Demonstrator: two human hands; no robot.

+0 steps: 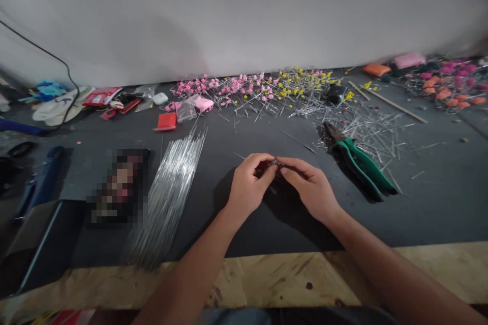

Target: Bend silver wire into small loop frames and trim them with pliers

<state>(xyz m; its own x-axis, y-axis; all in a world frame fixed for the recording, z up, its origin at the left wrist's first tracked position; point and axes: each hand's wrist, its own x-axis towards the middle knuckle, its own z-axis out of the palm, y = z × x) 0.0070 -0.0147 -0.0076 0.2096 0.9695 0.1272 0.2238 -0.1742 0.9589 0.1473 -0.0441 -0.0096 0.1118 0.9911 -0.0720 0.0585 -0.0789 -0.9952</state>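
Observation:
My left hand [249, 183] and my right hand [310, 185] meet over the dark mat [419, 203] at the centre. Both pinch a thin wire [275, 163] with a small red bit at the fingertips; the wire's far end pokes out past my left fingers. A bundle of long silver wires [168, 198] lies just left of my left hand. Green-handled pliers [360, 165] lie just right of my right hand, jaws pointing away.
Finished pink and yellow bead-tipped wires [263, 89] and cut wire scraps [366, 127] lie along the back by the white wall. Red and pink clay blocks [166, 121], orange and pink pieces [450, 81] at far right, wooden sticks [396, 105], clutter at left. A bare wooden edge [267, 279] runs nearest me.

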